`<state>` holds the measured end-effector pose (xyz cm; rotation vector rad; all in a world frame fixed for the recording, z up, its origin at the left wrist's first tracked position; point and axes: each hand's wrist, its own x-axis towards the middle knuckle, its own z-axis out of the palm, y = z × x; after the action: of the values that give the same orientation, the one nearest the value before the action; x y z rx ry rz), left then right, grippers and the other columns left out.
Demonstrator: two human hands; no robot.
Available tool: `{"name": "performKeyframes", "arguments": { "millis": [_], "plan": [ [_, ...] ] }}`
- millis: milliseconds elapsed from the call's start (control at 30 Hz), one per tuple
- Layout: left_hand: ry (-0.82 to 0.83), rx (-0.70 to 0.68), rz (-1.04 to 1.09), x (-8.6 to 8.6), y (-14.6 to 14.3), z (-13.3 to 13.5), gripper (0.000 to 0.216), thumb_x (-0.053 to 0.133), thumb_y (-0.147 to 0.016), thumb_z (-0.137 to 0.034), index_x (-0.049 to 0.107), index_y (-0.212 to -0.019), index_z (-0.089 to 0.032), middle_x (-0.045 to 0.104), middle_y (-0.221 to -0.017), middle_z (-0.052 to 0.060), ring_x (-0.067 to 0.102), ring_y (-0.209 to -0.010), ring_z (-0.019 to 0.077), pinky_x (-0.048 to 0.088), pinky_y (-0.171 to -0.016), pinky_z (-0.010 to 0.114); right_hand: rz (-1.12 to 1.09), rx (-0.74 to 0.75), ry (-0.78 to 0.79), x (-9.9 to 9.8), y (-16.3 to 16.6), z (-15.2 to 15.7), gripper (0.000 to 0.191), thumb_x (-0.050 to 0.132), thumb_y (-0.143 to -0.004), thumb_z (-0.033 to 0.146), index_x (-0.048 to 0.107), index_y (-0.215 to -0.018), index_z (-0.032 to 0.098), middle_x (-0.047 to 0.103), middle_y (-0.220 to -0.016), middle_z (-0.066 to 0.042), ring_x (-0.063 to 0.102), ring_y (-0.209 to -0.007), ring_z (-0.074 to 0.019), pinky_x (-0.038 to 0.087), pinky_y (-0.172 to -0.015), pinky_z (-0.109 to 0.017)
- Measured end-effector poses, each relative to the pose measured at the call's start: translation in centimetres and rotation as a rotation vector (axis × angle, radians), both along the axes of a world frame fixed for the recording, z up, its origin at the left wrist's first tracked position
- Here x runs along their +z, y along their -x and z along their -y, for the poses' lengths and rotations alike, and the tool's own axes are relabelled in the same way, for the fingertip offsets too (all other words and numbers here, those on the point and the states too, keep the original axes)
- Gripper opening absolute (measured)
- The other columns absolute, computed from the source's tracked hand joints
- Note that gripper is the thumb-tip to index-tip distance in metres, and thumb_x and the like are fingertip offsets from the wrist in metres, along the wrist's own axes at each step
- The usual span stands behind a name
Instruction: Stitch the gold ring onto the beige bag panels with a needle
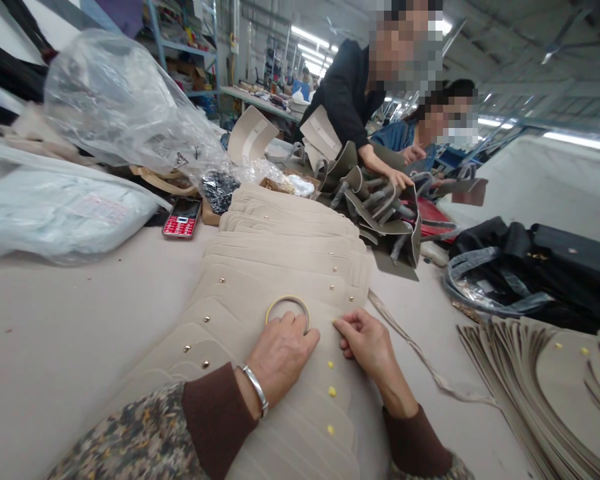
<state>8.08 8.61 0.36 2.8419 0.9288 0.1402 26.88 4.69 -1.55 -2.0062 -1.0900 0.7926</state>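
"What is the biggest thing by you?"

"The flat, pale table top (55, 320). It goes across the lower part of the frame. On it is a long row of thin, smooth, beige sheets (285, 267), each lying partly over another. It runs up the middle of the frame."

"What else is big?"

"A puffy, see-through plastic bag (125, 100) is in the upper left of the frame. A black bag with wrapped handles (575, 267) sits at the right edge."

"Where are your hands?"

"My left hand (283, 353) lies on the sheets, just below the middle of the frame. My right hand (370, 343) is close by, a bit to the right, at the edge of the row. A red and black phone with buttons (182, 219) is left of the row's far end."

"Do you hold anything?"

"My left fingers curl over a thin, round ring with a yellow rim (288, 299) and hold it. My right thumb and first finger are pinched together. A speck of yellow shows at the tips, but I can't tell if I hold it or just press it."

"Any tiny things?"

"Three small yellow squares (332, 391) are in a line below my right hand. Little round, gold-coloured studs (223, 280) dot the sheets."
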Motion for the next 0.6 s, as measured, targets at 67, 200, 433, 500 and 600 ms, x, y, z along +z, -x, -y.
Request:
{"name": "performKeyframes", "arguments": {
  "millis": [67, 200, 433, 500, 600],
  "plan": [
    [-0.008, 0.003, 0.005, 0.0, 0.0, 0.0, 0.017, 0.042, -0.092, -0.009, 0.056, -0.091, -0.018, 0.056, -0.088, 0.008, 0.053, -0.084, 0.0259, 0.048, -0.070, 0.040, 0.025, 0.042, -0.022, 0.0, 0.0, 0.3, 0.027, 0.059, -0.078, 0.045, 0.062, -0.076, 0.018, 0.059, -0.050, 0.002, 0.055, -0.042, -0.0127, 0.045, -0.042, -0.022],
    [-0.009, 0.003, -0.001, 0.2, 0.0, 0.0, 0.019, 0.040, -0.092, -0.007, 0.056, -0.089, -0.017, 0.056, -0.087, 0.008, 0.054, -0.084, 0.0261, 0.046, -0.071, 0.040, 0.262, 0.083, -0.072, 0.1, 0.4, 0.4, 0.029, 0.055, -0.082, 0.041, 0.068, -0.071, 0.018, 0.062, -0.051, -0.001, 0.058, -0.048, -0.0156, 0.043, -0.048, -0.024],
    [-0.048, -0.001, 0.015, 0.1, 0.1, -0.2, 0.016, 0.042, -0.091, -0.009, 0.056, -0.088, -0.017, 0.058, -0.086, 0.008, 0.054, -0.082, 0.0242, 0.044, -0.074, 0.040, 0.507, 0.206, -0.185, 0.4, 1.1, -0.4, 0.021, 0.053, -0.085, 0.028, 0.070, -0.075, 0.020, 0.071, -0.073, -0.003, 0.064, -0.067, -0.0171, 0.042, -0.066, -0.025],
    [-0.054, -0.005, 0.019, 0.2, 0.2, -0.3, 0.015, 0.043, -0.091, -0.009, 0.056, -0.088, -0.017, 0.058, -0.085, 0.008, 0.054, -0.081, 0.0235, 0.044, -0.074, 0.039, 0.557, 0.299, -0.207, 0.8, 1.2, -0.1, 0.023, 0.051, -0.087, 0.026, 0.069, -0.076, 0.019, 0.069, -0.074, -0.004, 0.062, -0.069, -0.0162, 0.042, -0.068, -0.025],
    [-0.065, -0.007, 0.033, 0.7, 0.4, -0.4, 0.015, 0.044, -0.090, -0.008, 0.055, -0.088, -0.017, 0.058, -0.085, 0.007, 0.053, -0.080, 0.0229, 0.044, -0.073, 0.038, 0.632, 0.478, -0.166, 1.8, 1.4, 0.9, 0.022, 0.049, -0.089, 0.024, 0.066, -0.076, 0.019, 0.064, -0.072, -0.002, 0.058, -0.066, -0.0137, 0.039, -0.065, -0.023]
  ]
}}
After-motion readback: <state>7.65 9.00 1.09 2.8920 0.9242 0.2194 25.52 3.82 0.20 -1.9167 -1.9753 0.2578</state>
